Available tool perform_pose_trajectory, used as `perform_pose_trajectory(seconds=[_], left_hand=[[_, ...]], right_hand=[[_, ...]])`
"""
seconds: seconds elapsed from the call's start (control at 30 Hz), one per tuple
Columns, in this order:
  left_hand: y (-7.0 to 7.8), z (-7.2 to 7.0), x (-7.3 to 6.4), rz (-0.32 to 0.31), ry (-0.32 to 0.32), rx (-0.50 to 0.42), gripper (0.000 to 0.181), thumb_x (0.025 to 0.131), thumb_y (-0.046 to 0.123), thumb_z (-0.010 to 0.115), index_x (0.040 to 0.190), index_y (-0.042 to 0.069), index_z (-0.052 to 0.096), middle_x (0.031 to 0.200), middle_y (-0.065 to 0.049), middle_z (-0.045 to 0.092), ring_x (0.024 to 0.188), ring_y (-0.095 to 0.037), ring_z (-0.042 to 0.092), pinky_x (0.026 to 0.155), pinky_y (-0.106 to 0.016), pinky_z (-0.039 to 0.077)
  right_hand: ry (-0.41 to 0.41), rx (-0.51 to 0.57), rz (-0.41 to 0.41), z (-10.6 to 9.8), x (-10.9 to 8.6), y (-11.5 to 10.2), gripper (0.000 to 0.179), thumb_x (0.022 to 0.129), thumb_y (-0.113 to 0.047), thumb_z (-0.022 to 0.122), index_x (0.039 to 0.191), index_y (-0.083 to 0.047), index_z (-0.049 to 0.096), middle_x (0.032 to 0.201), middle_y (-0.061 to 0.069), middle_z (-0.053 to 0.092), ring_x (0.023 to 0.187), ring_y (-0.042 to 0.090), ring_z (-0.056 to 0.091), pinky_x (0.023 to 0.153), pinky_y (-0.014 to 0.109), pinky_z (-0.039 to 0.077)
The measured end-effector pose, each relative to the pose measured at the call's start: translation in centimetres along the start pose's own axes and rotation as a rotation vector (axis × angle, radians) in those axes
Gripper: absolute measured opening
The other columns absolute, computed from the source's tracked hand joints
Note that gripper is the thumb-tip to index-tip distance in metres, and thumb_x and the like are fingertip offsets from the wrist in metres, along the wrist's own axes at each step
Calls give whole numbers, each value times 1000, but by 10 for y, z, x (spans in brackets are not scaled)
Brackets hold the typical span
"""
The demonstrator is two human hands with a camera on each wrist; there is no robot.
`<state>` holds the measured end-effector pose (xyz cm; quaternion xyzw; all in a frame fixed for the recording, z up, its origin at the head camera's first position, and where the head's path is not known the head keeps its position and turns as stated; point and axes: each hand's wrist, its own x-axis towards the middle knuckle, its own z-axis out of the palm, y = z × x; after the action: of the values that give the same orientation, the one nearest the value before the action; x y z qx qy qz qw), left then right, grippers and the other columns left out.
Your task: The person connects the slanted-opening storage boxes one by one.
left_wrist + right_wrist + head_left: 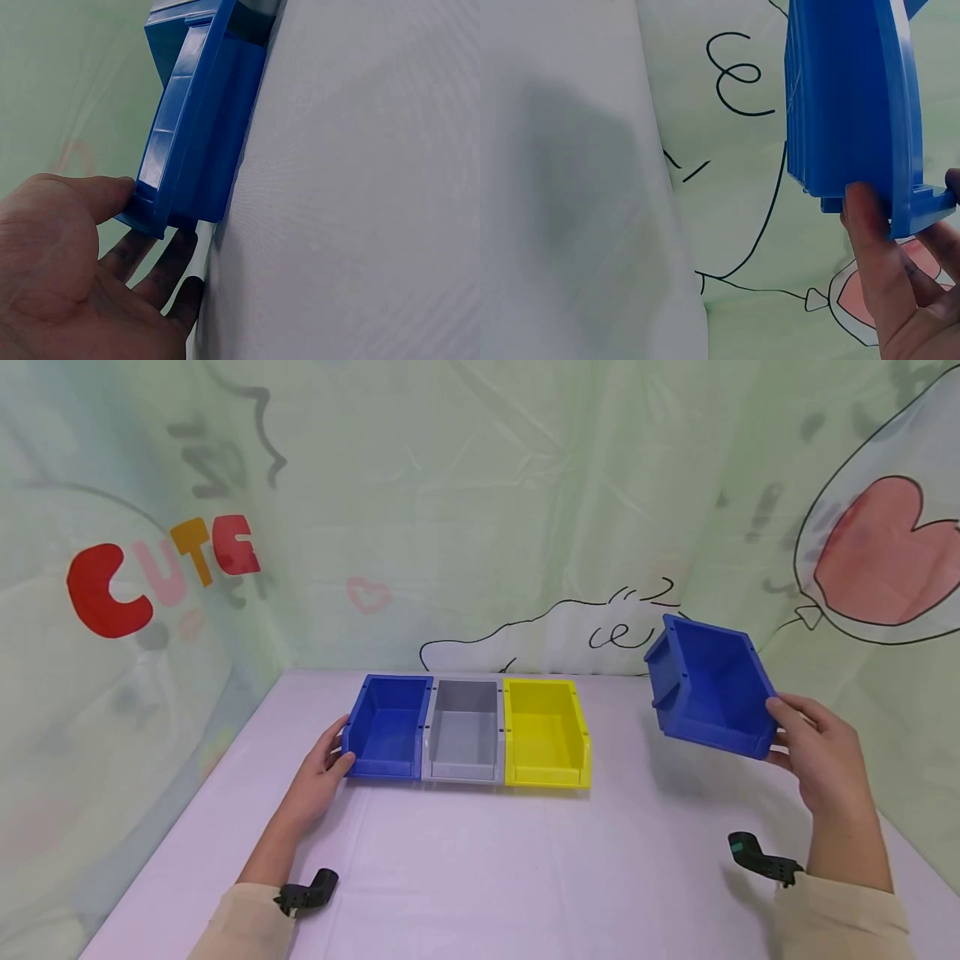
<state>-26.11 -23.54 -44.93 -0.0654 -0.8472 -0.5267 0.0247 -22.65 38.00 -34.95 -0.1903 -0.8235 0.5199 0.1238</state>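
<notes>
Right hand (821,752): gripping raised blue bin (708,693) at its near right corner, thumb and fingers clamping the rim.
Raised bin: tilting, in air, right of yellow bin (546,733).
Left hand (322,768): fingers relaxed, thumb touching blue row bin (388,727).

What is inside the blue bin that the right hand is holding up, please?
The lifted blue bin shows only bare blue walls and floor; nothing lies in it. The right hand covers its near corner.

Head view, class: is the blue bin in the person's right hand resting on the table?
No: the right hand holds the tilted blue bin in the air above the table, casting a shadow beneath it.
</notes>
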Motion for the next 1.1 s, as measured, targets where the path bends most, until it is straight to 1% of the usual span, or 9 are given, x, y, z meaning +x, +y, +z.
perform_pose_trajectory(seconds=[0.2,0.37,0.47,0.67,0.73,0.83,1.0,1.1], left_hand=[[0,0,1,0,0,-10,62,111,11,44,167,24,20,166,-27,28,152,-47,33,123,-55,34],[1,1,1,9,-7,-24,62,111,10,44,167,24,20,166,-27,28,152,-47,33,123,-55,34],[0,1,1,5,-5,-17,62,111,11,45,167,24,20,166,-27,28,152,-47,33,123,-55,34],[0,0,1,13,-5,-10,63,111,10,45,167,24,20,167,-27,27,152,-47,33,123,-55,34],[-1,0,1,19,-6,-11,63,111,10,44,167,23,20,166,-27,27,152,-47,33,123,-55,33],[-1,0,1,18,-9,-11,64,111,10,45,167,23,18,166,-27,27,152,-47,33,123,-56,34],[0,0,1,6,-6,-9,64,111,11,46,167,24,18,167,-27,27,152,-47,33,123,-56,34],[1,0,1,0,-2,-4,63,111,12,45,167,24,20,167,-26,27,152,-47,33,123,-55,33]], right_hand=[[16,35,-25,6,-3,-6,64,106,-50,48,159,-15,41,150,19,43,90,0,55,65,9,55],[24,37,-16,8,-5,-10,64,106,-52,46,160,-17,41,153,16,42,98,5,55,66,8,54],[32,52,-6,11,-6,-14,64,105,-52,47,160,-18,41,154,16,42,100,7,55,66,8,54],[55,97,4,20,-9,-21,63,104,-52,50,159,-23,42,163,12,40,106,12,55,65,5,53],[53,123,-6,22,-9,-22,62,104,-52,52,158,-24,44,162,11,41,103,11,56,65,6,53],[41,134,-31,26,-11,-24,59,105,-49,52,157,-23,46,158,13,43,98,6,57,65,6,54],[24,90,-81,34,-13,-25,58,106,-49,49,157,-21,46,157,15,45,100,7,58,67,7,55],[17,92,-102,38,-13,-25,57,106,-48,50,156,-19,48,152,15,48,99,5,58,67,9,56]])
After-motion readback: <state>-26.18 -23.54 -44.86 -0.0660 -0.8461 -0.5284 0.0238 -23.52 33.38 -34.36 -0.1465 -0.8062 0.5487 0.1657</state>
